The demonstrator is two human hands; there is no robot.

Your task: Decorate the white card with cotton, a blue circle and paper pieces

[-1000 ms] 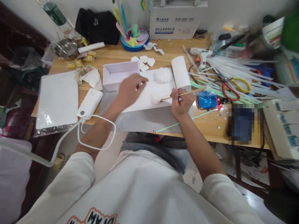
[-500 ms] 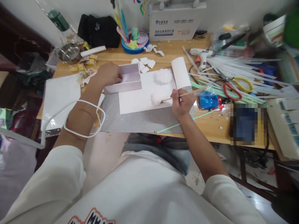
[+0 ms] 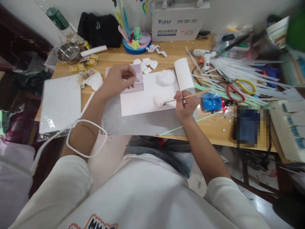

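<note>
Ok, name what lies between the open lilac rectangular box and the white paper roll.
In the head view, a fluffy white tuft lies there on flat white paper.

My feed is moderately bright, lit softly and evenly from a source I cannot see, with faint shadows. The white paper [image 3: 140,103] nearly washes out, so I barely separate the fluff [image 3: 165,78] on it. Left of the paper, the plastic sleeve [image 3: 60,101] glints and the left hand [image 3: 119,78] looks slightly blurred. Far right of the paper, the green object [image 3: 296,36] stretches out of focus.
</note>
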